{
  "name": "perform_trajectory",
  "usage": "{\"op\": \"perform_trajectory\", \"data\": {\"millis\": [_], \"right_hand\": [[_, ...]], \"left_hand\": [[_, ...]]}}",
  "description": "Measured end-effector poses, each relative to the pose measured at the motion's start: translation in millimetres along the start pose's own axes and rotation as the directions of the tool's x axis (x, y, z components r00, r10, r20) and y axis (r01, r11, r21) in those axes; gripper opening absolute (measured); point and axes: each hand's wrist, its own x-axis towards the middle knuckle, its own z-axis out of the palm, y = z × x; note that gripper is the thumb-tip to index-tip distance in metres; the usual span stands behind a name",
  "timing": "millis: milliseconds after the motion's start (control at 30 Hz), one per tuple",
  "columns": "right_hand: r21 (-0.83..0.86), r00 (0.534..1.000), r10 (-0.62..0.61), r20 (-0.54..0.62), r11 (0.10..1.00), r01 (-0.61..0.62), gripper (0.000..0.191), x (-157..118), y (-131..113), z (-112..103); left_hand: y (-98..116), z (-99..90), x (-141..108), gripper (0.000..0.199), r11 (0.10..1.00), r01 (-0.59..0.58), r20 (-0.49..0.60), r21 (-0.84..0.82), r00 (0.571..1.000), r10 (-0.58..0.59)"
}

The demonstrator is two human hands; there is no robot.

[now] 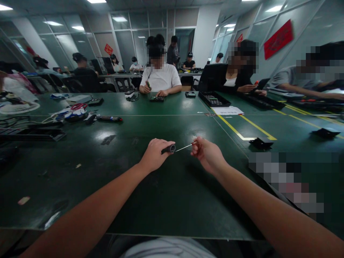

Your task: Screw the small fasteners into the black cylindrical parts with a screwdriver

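From where I stood, the two hands were apart, each closed on something over the near middle of the green surface (150, 200). The left hand (153, 154) was wrapped around a tube (170, 148), black, its round open end showing a greyish rim and facing the right hand (204, 152). That one gripped a tool (184, 147) with a thin, straight, silvery shaft and a touch of red by the fingers; its tip was at the tube's mouth, though I couldn't tell whether they touched. Farther off, beside a black tray (204, 99), lay a white paper (228, 110) with reddish print too faint to read. A red sign (279, 39) hung on the right-hand wall, its dark marks too blurred to make out.
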Motion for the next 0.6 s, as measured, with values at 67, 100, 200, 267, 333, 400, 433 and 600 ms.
{"op": "perform_trajectory", "data": {"millis": [67,100,200,267,333,400,433,600], "right_hand": [[0.021,0.998,-0.022,-0.052,1.0,0.024,0.032,-0.1,-1.7,-0.2],[0.03,0.996,-0.037,-0.076,0.999,0.039,0.031,-1.2,-2.7,0.7],[0.051,0.991,-0.085,-0.108,0.995,0.091,0.029,-5.6,-4.9,5.1],[0.035,0.984,-0.132,-0.117,0.99,0.137,0.028,-7.5,-4.8,7.2],[-0.014,0.977,-0.183,-0.112,0.983,0.183,0.028,-8.3,-3.4,7.6],[-0.093,0.967,-0.234,-0.098,0.97,0.225,0.027,-8.6,-1.8,6.5],[-0.138,0.963,-0.256,-0.09,0.96,0.242,0.028,-8.9,-1.4,5.7],[-0.346,0.936,-0.34,-0.093,0.892,0.29,0.028,-13.7,-7.2,3.6]], "left_hand": [[-1.5,0.7,0.2,0.034,1.0,0.027,0.003,0.005,1.0,-0.027],[-2.1,1.4,-0.1,0.035,0.999,0.037,0.003,0.007,0.999,-0.037],[-2.2,3.2,-1.5,0.036,0.999,0.037,-0.001,0.012,0.999,-0.037],[-1.4,4.0,-2.2,0.035,0.999,0.034,0.003,0.015,0.999,-0.034],[-0.6,4.5,-2.4,0.035,0.999,0.039,0.016,0.018,0.999,-0.039],[-0.2,4.9,-2.2,0.035,0.999,0.047,0.024,0.019,0.999,-0.047],[-0.1,5.0,-2.1,0.035,0.999,0.051,0.024,0.017,0.998,-0.051],[-1.5,6.4,-1.7,0.036,0.998,0.065,0.017,0.002,0.998,-0.065]]}}
